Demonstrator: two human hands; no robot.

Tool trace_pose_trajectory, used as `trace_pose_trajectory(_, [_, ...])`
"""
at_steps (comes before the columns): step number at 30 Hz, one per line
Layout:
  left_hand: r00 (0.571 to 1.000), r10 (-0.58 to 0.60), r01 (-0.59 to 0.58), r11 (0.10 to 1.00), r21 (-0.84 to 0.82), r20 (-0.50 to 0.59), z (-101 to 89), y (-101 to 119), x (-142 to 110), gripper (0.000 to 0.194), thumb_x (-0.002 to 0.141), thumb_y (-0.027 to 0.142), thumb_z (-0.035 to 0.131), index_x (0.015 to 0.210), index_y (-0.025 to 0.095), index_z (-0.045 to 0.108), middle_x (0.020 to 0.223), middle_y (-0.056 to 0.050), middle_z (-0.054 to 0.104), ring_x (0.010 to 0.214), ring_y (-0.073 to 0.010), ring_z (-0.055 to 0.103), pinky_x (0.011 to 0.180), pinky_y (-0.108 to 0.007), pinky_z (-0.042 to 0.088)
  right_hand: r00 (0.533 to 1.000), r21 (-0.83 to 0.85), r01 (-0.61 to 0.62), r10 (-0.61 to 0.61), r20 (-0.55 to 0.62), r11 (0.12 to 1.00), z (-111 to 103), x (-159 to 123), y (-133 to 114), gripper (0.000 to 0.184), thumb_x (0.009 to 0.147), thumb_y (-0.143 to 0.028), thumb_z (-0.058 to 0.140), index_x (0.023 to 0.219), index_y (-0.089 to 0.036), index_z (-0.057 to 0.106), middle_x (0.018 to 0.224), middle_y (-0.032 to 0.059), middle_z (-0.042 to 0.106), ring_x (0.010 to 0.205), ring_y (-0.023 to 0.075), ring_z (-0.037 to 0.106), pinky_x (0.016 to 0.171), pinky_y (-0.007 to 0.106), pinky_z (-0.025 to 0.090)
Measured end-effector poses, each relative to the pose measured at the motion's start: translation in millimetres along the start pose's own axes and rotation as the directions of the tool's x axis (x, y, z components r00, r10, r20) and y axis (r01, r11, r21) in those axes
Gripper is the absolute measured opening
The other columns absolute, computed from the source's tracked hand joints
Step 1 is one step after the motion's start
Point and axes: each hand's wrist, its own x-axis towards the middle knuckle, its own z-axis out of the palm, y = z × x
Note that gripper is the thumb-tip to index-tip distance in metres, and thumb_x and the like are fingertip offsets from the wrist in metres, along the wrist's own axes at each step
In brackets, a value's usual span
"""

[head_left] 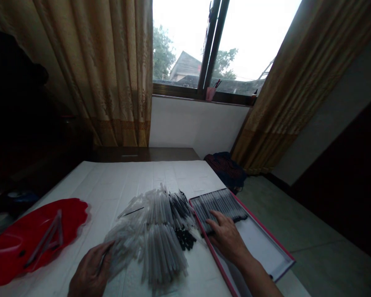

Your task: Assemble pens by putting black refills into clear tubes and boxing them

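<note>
At the lower left, my left hand (91,268) is curled closed beside a loose heap of clear plastic sleeves (123,237). A dark thin line shows between its thumb and fingers, too blurred to name. My right hand (227,239) reaches over a shallow pink-edged box (266,243), fingers apart, their tips at a row of clear tubes with dark ends (218,204) lying side by side. Left of the box lie a bundle of clear tubes (163,251), several black-ended pieces (185,239) and thin dark sticks (179,204). One black stick (133,211) rests on the heap.
A red scalloped tray (71,210) with a few clear tubes in it stands at the left of the white-covered table (117,175). Dark cloth (225,167) lies beyond the table's right corner. A pink cup (210,94) stands on the window sill between curtains.
</note>
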Motion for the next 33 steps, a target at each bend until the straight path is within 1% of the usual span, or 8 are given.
trace_pose_trajectory(11, [0.996,0.033,-0.037,0.998,0.047,0.082,0.0,-8,-1,0.029,0.091,0.038,0.044,0.11,0.025,0.061,0.099,-0.004,0.068,0.089,-0.018,0.066,0.081,-0.028,0.053,0.998,0.075,-0.002,0.006,-0.059,0.997,2,-2,8,0.042,0.069,-0.013,0.066,0.11,-0.022,0.064,0.128,0.0131,0.056,0.116,0.0296,0.052,0.092,0.045,0.043])
trace_pose_trajectory(18, [0.992,0.107,-0.111,0.993,0.048,0.068,-0.9,-6,1,0.029,0.091,0.035,0.045,0.113,0.024,0.059,0.098,-0.005,0.068,0.089,-0.0195,0.066,0.082,-0.03,0.053,0.989,0.174,0.006,0.02,-0.149,0.985,-9,0,3,0.025,0.084,-0.019,0.055,0.106,-0.022,0.067,0.105,0.0097,0.07,0.095,0.0233,0.065,0.08,0.036,0.05])
trace_pose_trajectory(20, [0.992,0.114,-0.118,0.991,0.066,0.062,-1.2,-8,1,0.029,0.091,0.033,0.045,0.114,0.024,0.059,0.098,-0.005,0.068,0.089,-0.0197,0.066,0.081,-0.03,0.053,0.965,0.217,-0.031,0.085,-0.248,0.976,-7,0,3,0.026,0.088,-0.022,0.049,0.106,-0.019,0.067,0.098,0.0102,0.072,0.089,0.0223,0.067,0.077,0.034,0.052])
trace_pose_trajectory(23, [0.983,0.175,-0.18,0.977,0.115,0.049,-2.0,-7,1,0.025,0.091,0.028,0.044,0.108,0.025,0.062,0.099,-0.005,0.069,0.089,-0.0208,0.066,0.08,-0.032,0.054,0.859,0.335,-0.143,0.285,-0.424,0.931,-6,-3,1,0.029,0.09,-0.029,0.045,0.101,-0.015,0.068,0.095,0.0123,0.073,0.086,0.0231,0.069,0.077,0.033,0.053])
trace_pose_trajectory(25, [0.977,0.211,-0.213,0.969,0.125,0.027,-3.4,-1,4,0.024,0.091,0.026,0.042,0.103,0.025,0.063,0.099,-0.005,0.069,0.089,-0.0214,0.066,0.08,-0.033,0.053,0.768,0.485,-0.222,0.458,-0.448,0.846,-9,-6,-7,0.031,0.089,-0.035,0.047,0.099,-0.015,0.068,0.093,0.0121,0.073,0.083,0.023,0.069,0.074,0.032,0.053])
trace_pose_trajectory(28, [0.99,0.135,-0.132,0.987,0.09,-0.028,-7.7,17,13,0.027,0.093,0.031,0.04,0.106,0.024,0.062,0.096,-0.006,0.068,0.087,-0.0207,0.066,0.08,-0.033,0.054,0.671,0.742,-0.28,0.677,-0.302,0.609,-15,-13,-32,0.034,0.085,-0.043,0.051,0.095,-0.016,0.069,0.08,0.008,0.072,0.074,0.0216,0.068,0.066,0.028,0.054])
trace_pose_trajectory(30, [0.993,0.12,-0.119,0.992,0.029,-0.02,-12.3,36,21,0.029,0.092,0.037,0.041,0.109,0.024,0.061,0.096,-0.006,0.067,0.086,-0.0198,0.067,0.078,-0.031,0.055,0.68,0.875,-0.27,0.723,-0.123,0.403,-16,-16,-56,0.037,0.083,-0.048,0.053,0.09,-0.016,0.07,0.066,0.0045,0.068,0.062,0.0197,0.065,0.057,0.027,0.052])
trace_pose_trajectory(33, [0.987,0.137,-0.128,0.985,-0.111,0.079,-19.5,68,28,0.034,0.09,0.043,0.046,0.118,0.026,0.056,0.108,-0.006,0.068,0.094,-0.0194,0.068,0.079,-0.027,0.057,0.771,0.955,-0.249,0.63,0.094,0.162,-9,-20,-94,0.041,0.08,-0.054,0.057,0.08,-0.016,0.071,0.056,0.0017,0.063,0.049,0.0152,0.057,0.049,0.024,0.048])
